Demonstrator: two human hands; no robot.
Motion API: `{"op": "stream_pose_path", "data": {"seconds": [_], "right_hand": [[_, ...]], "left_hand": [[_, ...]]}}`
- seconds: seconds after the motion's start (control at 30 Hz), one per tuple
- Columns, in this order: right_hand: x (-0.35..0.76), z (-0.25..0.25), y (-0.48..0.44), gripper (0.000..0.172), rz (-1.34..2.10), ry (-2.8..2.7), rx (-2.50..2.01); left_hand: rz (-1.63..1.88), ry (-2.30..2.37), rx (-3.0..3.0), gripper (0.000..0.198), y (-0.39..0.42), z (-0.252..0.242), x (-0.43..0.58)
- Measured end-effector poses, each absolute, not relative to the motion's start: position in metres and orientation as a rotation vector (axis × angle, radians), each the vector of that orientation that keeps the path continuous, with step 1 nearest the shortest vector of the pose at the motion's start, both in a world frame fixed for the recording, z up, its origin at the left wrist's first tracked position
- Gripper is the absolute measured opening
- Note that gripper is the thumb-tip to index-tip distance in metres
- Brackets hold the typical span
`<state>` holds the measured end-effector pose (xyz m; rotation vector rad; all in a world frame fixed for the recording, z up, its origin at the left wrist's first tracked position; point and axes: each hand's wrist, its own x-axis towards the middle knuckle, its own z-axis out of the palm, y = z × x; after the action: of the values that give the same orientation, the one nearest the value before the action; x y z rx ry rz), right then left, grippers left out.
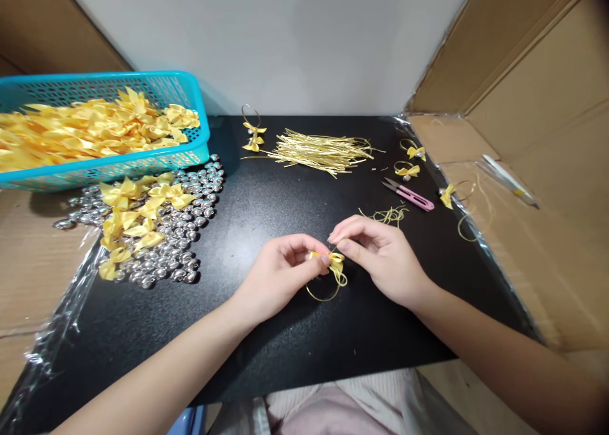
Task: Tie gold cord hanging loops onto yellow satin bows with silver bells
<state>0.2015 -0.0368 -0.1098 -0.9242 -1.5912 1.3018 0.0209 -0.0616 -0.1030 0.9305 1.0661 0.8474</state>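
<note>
Between thumb and forefinger, my left hand [290,267] pinches a yellow ribbon bow [337,264]. A loop of thin gold cord [323,299] hangs below the bow toward me. My right hand [380,254] is closed at the bow's upper right, its thumb and forefinger pinching what looks like a thin end of the cord. The fingers cover part of the bow, so any knot or bead there is hidden. Just beyond my right hand lie loose cord scraps [387,215].
A blue basket [202,115] of yellow bows stands at the left, with silver beads [164,264] before it. Cut gold cords [323,153] lie at the back. Pink thread snips [413,195], looped bows [406,170] and a white cutter-like tool [509,180] are at the right.
</note>
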Motion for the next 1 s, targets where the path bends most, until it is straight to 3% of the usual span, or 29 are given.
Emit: {"op": "stream_pose_path", "data": {"seconds": [0.83, 1.0], "right_hand": [[0.2013, -0.1082, -0.0376, 0.007, 1.327, -1.522, -0.986], [0.2018, -0.1062, -0.0357, 0.01, 1.39, -1.369, -0.985]], "left_hand": [[0.827, 1.01, 0.816, 0.019, -0.0601, -0.1029, 0.0247], [0.816, 1.033, 0.891, 0.011, -0.0608, -0.1036, 0.0239]]}}
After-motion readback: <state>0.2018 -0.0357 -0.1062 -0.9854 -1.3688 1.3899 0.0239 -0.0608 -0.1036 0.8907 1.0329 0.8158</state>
